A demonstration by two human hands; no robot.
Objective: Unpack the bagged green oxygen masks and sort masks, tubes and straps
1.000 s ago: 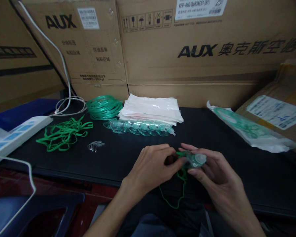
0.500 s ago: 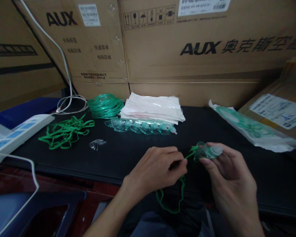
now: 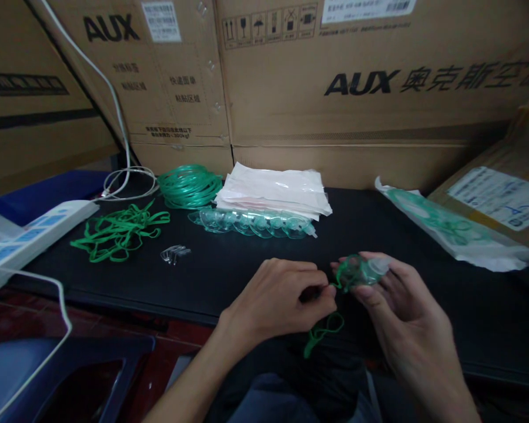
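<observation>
My right hand [image 3: 399, 305] grips a small clear green mask [image 3: 357, 271] over the near edge of the black table [image 3: 229, 267]. My left hand [image 3: 282, 299] is closed in a pinch on the green elastic strap [image 3: 321, 332] where it meets the mask. The strap's loop hangs below my hands towards my lap. Both hands touch at the mask.
A row of stacked clear masks [image 3: 251, 223] lies ahead, with white packets [image 3: 275, 191] and coiled green tubing [image 3: 189, 185] behind. Loose green straps [image 3: 117, 232] and small clear clips [image 3: 174, 254] lie left. A white power strip [image 3: 30, 238] sits far left, a bagged mask [image 3: 445, 226] right, cardboard boxes [image 3: 335, 88] behind.
The strap's hanging loop has grown shorter and shifted right. My right hand with the mask has moved back slightly left towards my left hand.
</observation>
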